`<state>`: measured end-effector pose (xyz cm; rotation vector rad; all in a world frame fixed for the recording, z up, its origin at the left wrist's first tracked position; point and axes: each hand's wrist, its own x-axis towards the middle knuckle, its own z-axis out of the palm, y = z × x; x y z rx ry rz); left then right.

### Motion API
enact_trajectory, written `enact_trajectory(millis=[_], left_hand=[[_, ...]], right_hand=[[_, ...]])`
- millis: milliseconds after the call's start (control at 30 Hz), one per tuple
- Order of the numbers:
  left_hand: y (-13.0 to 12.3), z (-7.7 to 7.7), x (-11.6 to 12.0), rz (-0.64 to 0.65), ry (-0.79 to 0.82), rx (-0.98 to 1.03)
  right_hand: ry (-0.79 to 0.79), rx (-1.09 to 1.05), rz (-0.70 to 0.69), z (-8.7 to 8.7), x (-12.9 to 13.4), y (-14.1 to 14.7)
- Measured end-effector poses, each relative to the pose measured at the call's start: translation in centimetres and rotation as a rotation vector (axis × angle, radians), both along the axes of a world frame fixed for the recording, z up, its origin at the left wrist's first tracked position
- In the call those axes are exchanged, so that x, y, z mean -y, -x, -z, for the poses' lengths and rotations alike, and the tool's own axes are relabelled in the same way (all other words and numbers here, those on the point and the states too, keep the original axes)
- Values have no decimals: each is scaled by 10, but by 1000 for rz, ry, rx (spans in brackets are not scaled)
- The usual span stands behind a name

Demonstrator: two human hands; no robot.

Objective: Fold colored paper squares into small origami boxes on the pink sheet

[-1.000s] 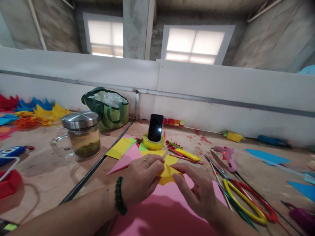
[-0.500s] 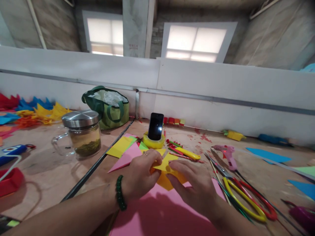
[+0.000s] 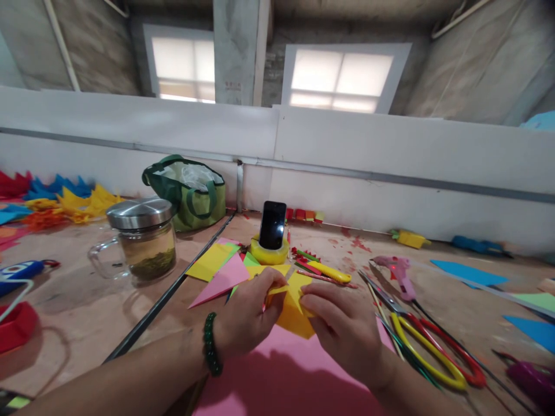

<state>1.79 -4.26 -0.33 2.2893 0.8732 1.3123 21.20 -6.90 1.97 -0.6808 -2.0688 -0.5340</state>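
Observation:
Between my two hands is a folded piece of yellow paper (image 3: pixel 295 315), held above a large pink sheet (image 3: pixel 286 375). My left hand (image 3: pixel 251 312), below a green bead bracelet (image 3: pixel 211 345), pinches the paper's left side between thumb and fingers. On its right edge my right hand (image 3: pixel 347 323) is closed, the fingertips gripping the paper. Cut sheets lie just beyond: a pink paper piece (image 3: pixel 221 279) and a yellow sheet (image 3: pixel 211 261). A phone (image 3: pixel 273 224) leans upright in a roll of yellow tape (image 3: pixel 269 251).
Right of my hands lie scissors (image 3: pixel 427 341), a pink glue gun (image 3: pixel 399 276) with its cord, and a yellow utility knife (image 3: pixel 332 272). At left stand a glass tea mug (image 3: pixel 150 248) and a green bag (image 3: pixel 199 202). A white partition (image 3: pixel 368 144) runs behind.
My right fingers have closed on the yellow paper's right edge, where they were spread before. The paper has tilted, showing more of its front face. The view has shifted slightly.

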Motion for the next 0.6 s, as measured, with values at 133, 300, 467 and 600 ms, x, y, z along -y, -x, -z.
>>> enact_trajectory(millis=[133, 300, 467, 600], left_hand=[[0, 0, 0, 8, -15, -24], [0, -2, 6, 28, -48, -2], [0, -4, 9, 30, -96, -24], [0, -1, 7, 25, -120, -36]], right_hand=[[-76, 46, 26, -5, 3, 1], [-133, 79, 38, -7, 4, 2], [-154, 120, 36, -8, 7, 2], [-132, 149, 22, -7, 8, 2]])
